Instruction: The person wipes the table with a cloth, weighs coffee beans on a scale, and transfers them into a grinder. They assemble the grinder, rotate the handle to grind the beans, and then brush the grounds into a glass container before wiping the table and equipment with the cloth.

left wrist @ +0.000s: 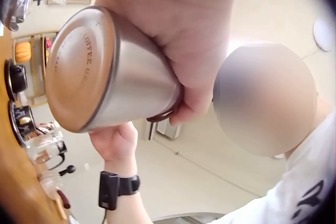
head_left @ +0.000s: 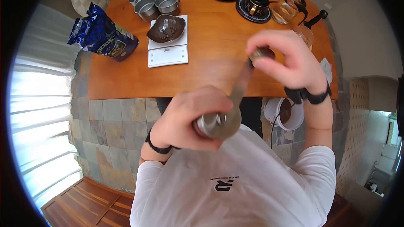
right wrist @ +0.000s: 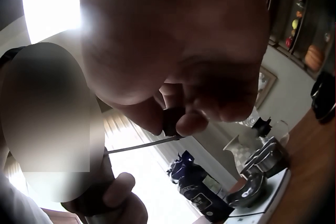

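Note:
The left hand (head_left: 191, 117) grips a metal hand grinder (head_left: 210, 124), held tilted in front of the white shirt. In the left wrist view the grinder's steel body (left wrist: 142, 74) and round base show, with the fingers of the left hand (left wrist: 194, 66) around it. The right hand (head_left: 286, 59) pinches the dark knob (head_left: 261, 53) at the end of the grinder's crank arm (head_left: 243, 82), up and to the right of the body. In the right wrist view the fingertips hold that knob (right wrist: 172, 121) above the thin crank arm (right wrist: 142, 145).
On the wooden table (head_left: 210, 67) stand a white scale (head_left: 168, 55) bearing a brown dish (head_left: 166, 28) with some beans, a blue bag (head_left: 105, 38), several metal cups (head_left: 167, 2), two black cups on saucers and a glass pot (head_left: 284, 11). A white bucket (head_left: 294, 120) is below.

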{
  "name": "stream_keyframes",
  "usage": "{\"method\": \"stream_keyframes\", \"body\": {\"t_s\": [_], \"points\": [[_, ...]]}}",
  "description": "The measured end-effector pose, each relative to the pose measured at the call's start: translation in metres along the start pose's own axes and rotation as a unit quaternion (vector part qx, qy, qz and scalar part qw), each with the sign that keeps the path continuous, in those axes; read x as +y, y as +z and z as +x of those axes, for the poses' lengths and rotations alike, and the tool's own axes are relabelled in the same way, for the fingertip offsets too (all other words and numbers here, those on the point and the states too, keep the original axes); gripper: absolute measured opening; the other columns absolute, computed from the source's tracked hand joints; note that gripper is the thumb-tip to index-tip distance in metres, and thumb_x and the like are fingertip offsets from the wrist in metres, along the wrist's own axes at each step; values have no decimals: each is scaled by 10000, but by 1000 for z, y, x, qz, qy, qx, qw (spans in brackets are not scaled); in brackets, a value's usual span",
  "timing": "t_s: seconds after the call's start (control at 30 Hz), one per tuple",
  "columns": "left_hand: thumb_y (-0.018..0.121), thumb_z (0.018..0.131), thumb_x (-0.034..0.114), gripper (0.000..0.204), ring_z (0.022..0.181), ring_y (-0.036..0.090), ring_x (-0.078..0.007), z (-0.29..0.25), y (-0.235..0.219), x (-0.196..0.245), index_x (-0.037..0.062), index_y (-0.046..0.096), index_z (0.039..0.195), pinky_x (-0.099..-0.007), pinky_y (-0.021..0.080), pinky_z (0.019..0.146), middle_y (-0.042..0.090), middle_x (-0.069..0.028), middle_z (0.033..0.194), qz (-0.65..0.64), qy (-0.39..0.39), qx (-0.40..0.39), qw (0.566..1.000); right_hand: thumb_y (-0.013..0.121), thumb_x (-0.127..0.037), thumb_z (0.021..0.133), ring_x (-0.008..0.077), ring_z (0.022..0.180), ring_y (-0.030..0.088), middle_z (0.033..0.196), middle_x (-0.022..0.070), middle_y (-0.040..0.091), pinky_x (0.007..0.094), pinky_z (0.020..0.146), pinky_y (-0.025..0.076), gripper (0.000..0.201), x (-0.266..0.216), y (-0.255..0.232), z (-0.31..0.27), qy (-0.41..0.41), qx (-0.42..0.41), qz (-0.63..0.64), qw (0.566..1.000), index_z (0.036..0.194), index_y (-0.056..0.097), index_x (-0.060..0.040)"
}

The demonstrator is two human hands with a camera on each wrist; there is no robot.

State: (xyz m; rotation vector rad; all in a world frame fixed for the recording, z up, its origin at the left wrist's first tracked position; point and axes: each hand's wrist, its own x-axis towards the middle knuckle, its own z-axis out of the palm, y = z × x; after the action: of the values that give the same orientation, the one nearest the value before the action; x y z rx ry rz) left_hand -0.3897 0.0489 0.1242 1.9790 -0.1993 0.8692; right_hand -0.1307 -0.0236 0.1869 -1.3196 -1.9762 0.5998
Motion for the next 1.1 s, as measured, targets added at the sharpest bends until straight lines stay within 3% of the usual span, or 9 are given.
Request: {"method": "stream_keyframes", "body": {"t_s": [0.1, 0.17, 0.43, 0.63, 0.77, 0.83, 0.9, 1.03, 1.1], "points": [[740, 534, -62, 800, 815, 656, -222, -14, 1, -8, 17, 448, 1275, -339, 552, 719, 619, -133, 962, 8, -54, 102, 993, 672, -98, 775, 194, 637, 544, 763, 59, 604, 296, 567, 421, 176, -17, -3, -20, -12, 9, -30, 999, 930, 642, -22], [678, 587, -68, 866, 847, 641, -186, -3, -4, -5, 13, 350, 1384, -299, 553, 710, 615, -104, 968, -181, -278, 158, 930, 662, -94, 794, 229, 669, 574, 771, 83, 615, 323, 591, 444, 168, -20, 2, -22, 2, -10, -60, 998, 945, 639, -24], [814, 664, 150, 663, 897, 682, -323, 8, 30, -58, 77, 534, 1261, -385, 549, 773, 679, -151, 1012, 163, -297, 82, 937, 702, -57, 785, 287, 716, 581, 799, 105, 608, 390, 629, 479, 155, -53, 44, -9, -109, -102, -34, 988, 931, 650, -47], [852, 616, 165, 521, 840, 678, -325, -5, 38, -47, 51, 639, 1078, -386, 551, 753, 683, -127, 952, 203, -65, -47, 976, 641, -103, 848, 329, 782, 622, 808, 112, 626, 394, 688, 496, 150, -17, 23, 42, -87, -18, -155, 984, 982, 586, -67], [796, 669, 36, 534, 846, 659, -136, -27, 6, -46, -13, 573, 1151, -314, 552, 783, 669, -73, 1009, 55, -198, 302, 931, 646, -125, 869, 316, 775, 629, 824, 110, 641, 390, 717, 502, 155, 9, -4, 30, 63, -104, -93, 988, 1003, 615, -54], [808, 657, 70, 578, 867, 689, -140, -21, -14, -58, -1, 578, 1182, -298, 554, 807, 700, -84, 964, 164, -223, 315, 908, 652, -113, 868, 290, 812, 615, 859, 87, 636, 379, 720, 496, 129, -9, 19, 9, -100, -118, -120, 981, 986, 634, -65], [828, 662, 111, 588, 866, 708, -230, -9, -3, -61, 35, 582, 1190, -345, 564, 765, 697, -116, 997, 220, -260, 229, 912, 659, -127, 859, 287, 824, 596, 855, 87, 607, 384, 717, 496, 109, -35, 36, 9, -99, -205, -27, 973, 953, 633, -78], [849, 642, 158, 629, 873, 666, -340, -8, 48, -69, 11, 586, 1194, -362, 529, 843, 680, -132, 1020, 342, -29, 1, 939, 647, -102, 840, 298, 798, 601, 828, 97, 604, 378, 679, 492, 117, -24, 38, 48, -155, -91, -91, 980, 943, 613, -61], [840, 652, 113, 595, 840, 676, -291, -10, 37, -51, 0, 582, 1177, -349, 543, 812, 682, -103, 1016, 265, -125, -49, 955, 622, -107, 850, 368, 730, 624, 771, 152, 620, 446, 629, 477, 154, 10, 8, 56, -52, -44, -98, 993, 989, 596, -47]]}}
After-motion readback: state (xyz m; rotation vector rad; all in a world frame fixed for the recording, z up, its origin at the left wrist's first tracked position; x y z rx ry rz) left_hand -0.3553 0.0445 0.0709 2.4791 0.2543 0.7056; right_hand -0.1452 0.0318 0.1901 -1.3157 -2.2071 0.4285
